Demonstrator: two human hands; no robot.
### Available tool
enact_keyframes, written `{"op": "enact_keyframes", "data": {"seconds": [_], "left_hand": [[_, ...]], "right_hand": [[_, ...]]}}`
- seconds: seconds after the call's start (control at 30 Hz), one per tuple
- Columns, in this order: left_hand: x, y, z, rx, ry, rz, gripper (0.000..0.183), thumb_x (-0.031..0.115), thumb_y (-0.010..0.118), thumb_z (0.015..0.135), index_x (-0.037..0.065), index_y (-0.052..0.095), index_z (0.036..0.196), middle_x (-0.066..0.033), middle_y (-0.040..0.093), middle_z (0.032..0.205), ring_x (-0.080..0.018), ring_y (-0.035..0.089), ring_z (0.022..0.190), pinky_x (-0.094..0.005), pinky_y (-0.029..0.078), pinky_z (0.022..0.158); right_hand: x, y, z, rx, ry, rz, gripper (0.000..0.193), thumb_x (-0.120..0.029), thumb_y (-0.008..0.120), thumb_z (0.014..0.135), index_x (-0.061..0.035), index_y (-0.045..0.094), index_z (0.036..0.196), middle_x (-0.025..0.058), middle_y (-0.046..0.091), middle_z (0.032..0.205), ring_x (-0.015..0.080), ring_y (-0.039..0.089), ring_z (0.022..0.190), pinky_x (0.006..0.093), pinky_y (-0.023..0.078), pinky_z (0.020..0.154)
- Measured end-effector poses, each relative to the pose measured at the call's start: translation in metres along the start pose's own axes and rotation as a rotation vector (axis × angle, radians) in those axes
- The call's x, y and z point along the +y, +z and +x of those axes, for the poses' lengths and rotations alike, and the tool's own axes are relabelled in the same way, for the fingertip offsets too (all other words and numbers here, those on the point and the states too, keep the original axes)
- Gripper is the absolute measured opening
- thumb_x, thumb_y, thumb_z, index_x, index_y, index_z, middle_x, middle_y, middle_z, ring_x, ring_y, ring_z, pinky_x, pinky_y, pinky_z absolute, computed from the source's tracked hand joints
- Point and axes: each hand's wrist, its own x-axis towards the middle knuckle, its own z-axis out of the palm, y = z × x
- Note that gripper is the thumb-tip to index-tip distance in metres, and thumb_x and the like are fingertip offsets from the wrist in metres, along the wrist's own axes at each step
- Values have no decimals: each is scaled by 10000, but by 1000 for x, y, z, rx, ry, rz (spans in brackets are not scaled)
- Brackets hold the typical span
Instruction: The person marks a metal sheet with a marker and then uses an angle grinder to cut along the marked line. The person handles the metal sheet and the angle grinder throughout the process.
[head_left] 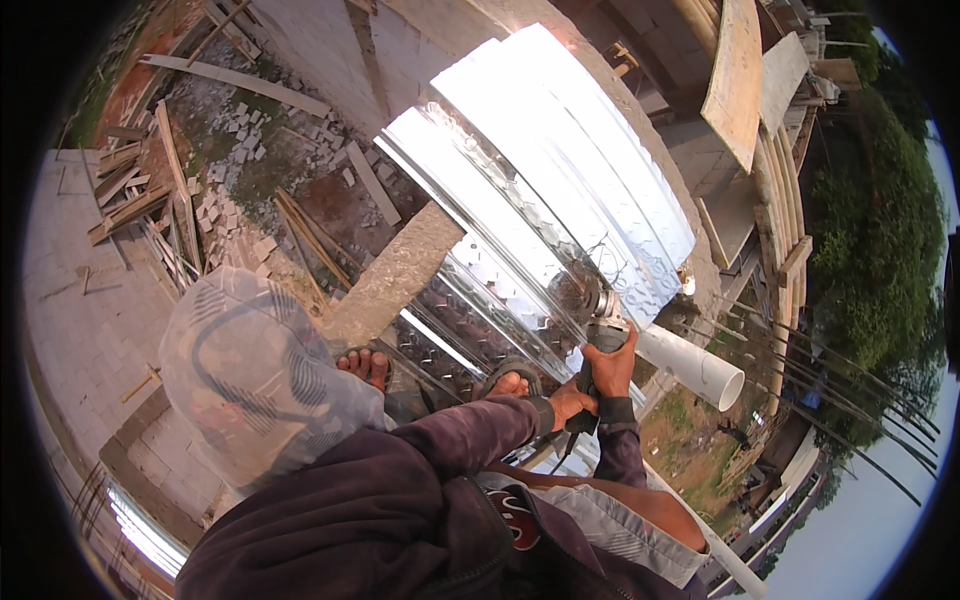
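Observation:
Both of my hands are wrapped round an angle grinder [607, 340]. Closer to the disc, my right hand [617, 365] grips the body, while my left hand [571, 403] closes round the rear end. A black cord [566, 452] trails from it below my left hand. The round disc [573, 294] looks blurred and lies at the surface of a shiny ribbed metal sheet [560, 140]; whether it cuts in I cannot tell. Darker, mirror-like ribbed sheeting [450, 310] lies nearer, beside two sandalled feet [510, 384].
Close on the left is a person's patterned grey cap [250, 370]. A rough concrete beam [400, 265] meets the sheets. A white pipe [695, 370] sticks out right of the grinder. Rubble and planks [180, 200] lie lower down at the left; thin bars [840, 380] jut out right.

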Motion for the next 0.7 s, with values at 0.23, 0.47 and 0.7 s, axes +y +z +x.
{"op": "enact_keyframes", "data": {"seconds": [0.23,0.47,0.7], "left_hand": [[-3,-3,4,-29,-5,-42,734,-81,717,702,94,483,1376,-88,670,1084,-256,680,926,-388,564,766],[-3,-1,0,68,-50,-51,635,-72,720,693,81,553,1286,-88,684,1016,-260,683,877,-394,564,729],[6,4,-11,-12,7,-38,624,-64,714,693,84,553,1277,-79,682,994,-254,682,856,-390,563,706]], "right_hand": [[0,1,0,-2,1,14,913,-197,799,659,-38,374,1451,239,645,1157,343,659,1014,415,520,921],[8,3,1,1,11,34,911,-189,797,657,-42,374,1451,244,644,1158,349,658,1024,418,517,928],[6,3,1,-13,36,38,904,-181,795,656,-34,378,1445,248,637,1172,354,651,1044,420,512,940]]}}
